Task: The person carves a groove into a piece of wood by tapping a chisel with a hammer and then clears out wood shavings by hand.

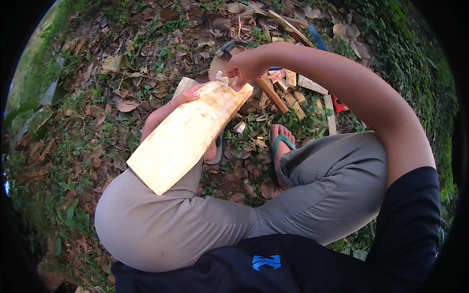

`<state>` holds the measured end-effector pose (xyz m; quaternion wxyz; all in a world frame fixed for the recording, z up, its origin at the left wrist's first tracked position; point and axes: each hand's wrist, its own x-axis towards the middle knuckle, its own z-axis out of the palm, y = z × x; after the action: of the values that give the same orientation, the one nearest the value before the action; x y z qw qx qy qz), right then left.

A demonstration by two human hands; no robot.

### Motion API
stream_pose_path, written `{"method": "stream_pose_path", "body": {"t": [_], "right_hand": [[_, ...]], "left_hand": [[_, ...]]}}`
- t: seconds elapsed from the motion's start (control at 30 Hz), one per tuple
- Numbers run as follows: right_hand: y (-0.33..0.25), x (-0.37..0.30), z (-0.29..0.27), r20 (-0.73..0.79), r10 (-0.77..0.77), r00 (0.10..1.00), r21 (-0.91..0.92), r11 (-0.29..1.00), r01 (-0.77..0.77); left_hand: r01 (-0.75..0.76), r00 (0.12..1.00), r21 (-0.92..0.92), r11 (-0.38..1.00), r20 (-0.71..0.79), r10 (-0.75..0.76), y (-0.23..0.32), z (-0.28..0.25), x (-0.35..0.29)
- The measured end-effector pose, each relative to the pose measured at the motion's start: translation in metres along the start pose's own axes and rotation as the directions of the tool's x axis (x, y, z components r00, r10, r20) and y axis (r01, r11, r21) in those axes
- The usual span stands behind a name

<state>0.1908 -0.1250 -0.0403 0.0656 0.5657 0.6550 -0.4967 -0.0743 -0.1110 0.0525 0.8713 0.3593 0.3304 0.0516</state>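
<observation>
A pale wooden board (181, 136), flat and wide, leans with its near end on my left thigh and its far end raised between my hands. My left hand (188, 95) grips the board's left edge near the far end, thumb on top. At the far right corner, my right hand (244, 66) has its fingers bent down by the wood. Close to those fingertips shows a small clear, shiny piece (221, 76). Whether the right fingers pinch it or rest beside it is hard to see.
Beyond my right hand lie a dark metal tool head (229, 47), a brown wooden handle (271, 95) and split wood pieces (293, 80). A blue strip (317, 38) and a red object (339, 105) are farther right. Dry leaves (128, 106) and grass cover the ground.
</observation>
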Motion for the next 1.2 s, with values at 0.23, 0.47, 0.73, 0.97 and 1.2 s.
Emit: {"method": "stream_pose_path", "body": {"t": [0.23, 0.47, 0.73, 0.97, 1.2], "right_hand": [[0.009, 0.007, 0.013, 0.079, -0.111, 0.991, 0.014, 0.994, 0.111], [-0.007, -0.003, 0.004, 0.007, -0.189, 0.982, -0.218, 0.958, 0.186], [0.022, 0.007, 0.03, -0.142, -0.308, 0.941, 0.014, 0.95, 0.313], [0.017, 0.004, 0.025, -0.09, -0.214, 0.973, 0.177, 0.958, 0.227], [0.017, 0.0, 0.033, -0.174, -0.253, 0.952, 0.241, 0.926, 0.29]], "left_hand": [[-0.016, 1.0, 0.004, 1.0, -0.025, 0.017, 0.003, 0.001, -0.006], [-0.111, 0.994, 0.038, 0.993, -0.015, 0.112, -0.008, -0.008, -0.004], [-0.012, 1.0, -0.003, 1.0, -0.014, 0.012, -0.001, -0.004, 0.0], [0.002, 1.0, 0.0, 1.0, -0.01, -0.002, 0.002, -0.004, 0.004], [0.009, 1.0, -0.001, 1.0, -0.008, -0.009, 0.003, -0.004, 0.008]]}}
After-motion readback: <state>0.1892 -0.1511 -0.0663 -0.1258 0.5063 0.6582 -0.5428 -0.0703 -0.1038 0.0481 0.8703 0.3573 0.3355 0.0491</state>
